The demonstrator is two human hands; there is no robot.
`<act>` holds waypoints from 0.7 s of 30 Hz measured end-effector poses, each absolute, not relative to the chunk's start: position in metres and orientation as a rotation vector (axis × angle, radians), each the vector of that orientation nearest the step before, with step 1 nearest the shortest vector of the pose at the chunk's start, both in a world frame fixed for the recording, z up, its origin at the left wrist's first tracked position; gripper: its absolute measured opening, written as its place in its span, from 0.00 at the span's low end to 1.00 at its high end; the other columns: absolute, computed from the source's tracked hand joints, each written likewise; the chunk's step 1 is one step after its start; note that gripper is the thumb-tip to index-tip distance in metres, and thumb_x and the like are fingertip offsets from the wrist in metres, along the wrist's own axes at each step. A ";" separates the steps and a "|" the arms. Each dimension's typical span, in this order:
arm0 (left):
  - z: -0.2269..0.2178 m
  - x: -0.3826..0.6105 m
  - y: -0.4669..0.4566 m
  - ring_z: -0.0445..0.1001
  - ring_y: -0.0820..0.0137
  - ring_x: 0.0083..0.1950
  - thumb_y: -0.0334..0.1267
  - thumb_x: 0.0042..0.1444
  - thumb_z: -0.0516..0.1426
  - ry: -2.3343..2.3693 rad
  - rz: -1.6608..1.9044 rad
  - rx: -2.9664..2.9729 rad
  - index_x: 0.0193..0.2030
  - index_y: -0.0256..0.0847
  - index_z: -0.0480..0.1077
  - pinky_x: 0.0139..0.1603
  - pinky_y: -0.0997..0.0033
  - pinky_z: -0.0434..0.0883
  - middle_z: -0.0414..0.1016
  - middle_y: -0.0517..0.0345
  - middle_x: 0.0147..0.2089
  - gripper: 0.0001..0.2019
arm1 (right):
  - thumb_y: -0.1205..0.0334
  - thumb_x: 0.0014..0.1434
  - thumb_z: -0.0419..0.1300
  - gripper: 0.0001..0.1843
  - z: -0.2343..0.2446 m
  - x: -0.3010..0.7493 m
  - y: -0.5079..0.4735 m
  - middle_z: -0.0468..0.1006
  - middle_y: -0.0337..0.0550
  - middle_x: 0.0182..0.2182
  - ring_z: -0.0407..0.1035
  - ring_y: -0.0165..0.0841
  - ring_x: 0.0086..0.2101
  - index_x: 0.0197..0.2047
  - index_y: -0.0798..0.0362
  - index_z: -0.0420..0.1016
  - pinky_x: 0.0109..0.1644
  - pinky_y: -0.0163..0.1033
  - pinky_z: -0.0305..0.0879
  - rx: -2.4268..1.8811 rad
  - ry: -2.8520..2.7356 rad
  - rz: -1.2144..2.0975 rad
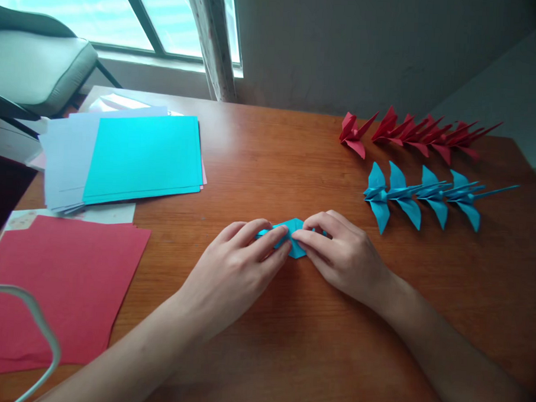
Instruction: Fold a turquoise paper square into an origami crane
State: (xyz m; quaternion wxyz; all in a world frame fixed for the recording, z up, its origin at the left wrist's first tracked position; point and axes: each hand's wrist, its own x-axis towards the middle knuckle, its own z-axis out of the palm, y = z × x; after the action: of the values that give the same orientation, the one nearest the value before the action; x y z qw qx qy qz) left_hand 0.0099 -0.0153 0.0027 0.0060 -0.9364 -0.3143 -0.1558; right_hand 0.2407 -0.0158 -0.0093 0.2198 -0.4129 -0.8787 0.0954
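Observation:
A small folded piece of blue paper [298,251] lies on the wooden table, partly covered by my fingers. My left hand [248,256] presses on its left part with the fingers together. At its right side, my right hand [346,246] pinches the paper between thumb and fingers. Right of my hands sits a row of blue origami cranes [410,192], wings spread and tucked one behind another. Behind them runs a row of red origami cranes [430,137], with a single red crane [354,133] at its left end.
Blue sheets [145,157] lie on white sheets [68,157] at the back left. Red sheets [64,287] lie nearer, with a white cable [44,327] looping over them. A chair [38,66] stands beyond the table's left corner, by the window [116,16] and curtain [212,44].

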 end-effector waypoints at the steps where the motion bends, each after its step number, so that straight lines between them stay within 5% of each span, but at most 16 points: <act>1: 0.003 0.012 -0.017 0.76 0.57 0.58 0.32 0.69 0.49 -0.986 -0.479 -2.915 0.53 0.39 0.76 0.53 0.57 0.74 0.78 0.57 0.60 0.15 | 0.67 0.67 0.57 0.10 -0.010 0.240 -0.015 0.77 0.48 0.40 0.69 0.37 0.38 0.47 0.53 0.79 0.44 0.42 0.69 -1.141 -2.432 0.273; 5: 0.005 0.018 -0.026 0.74 0.58 0.63 0.29 0.69 0.45 -0.968 -0.400 -2.912 0.59 0.31 0.73 0.62 0.59 0.71 0.75 0.49 0.63 0.20 | 0.67 0.67 0.56 0.11 -0.012 0.239 -0.014 0.77 0.48 0.40 0.68 0.37 0.39 0.49 0.54 0.79 0.44 0.43 0.70 -1.140 -2.419 0.312; 21: 0.005 0.005 -0.017 0.76 0.58 0.60 0.30 0.69 0.49 -1.049 -0.435 -2.896 0.55 0.33 0.75 0.57 0.59 0.76 0.77 0.50 0.60 0.16 | 0.66 0.63 0.63 0.06 -0.011 0.240 -0.014 0.80 0.50 0.42 0.72 0.40 0.43 0.43 0.54 0.79 0.47 0.47 0.72 -1.001 -2.415 0.157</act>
State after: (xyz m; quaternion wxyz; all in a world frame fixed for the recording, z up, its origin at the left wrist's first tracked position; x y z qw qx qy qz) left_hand 0.0048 -0.0175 0.0047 0.0154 -0.9309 -0.3371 -0.1398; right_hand 0.2404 -0.0144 -0.0114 0.2583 -0.3693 -0.8908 0.0578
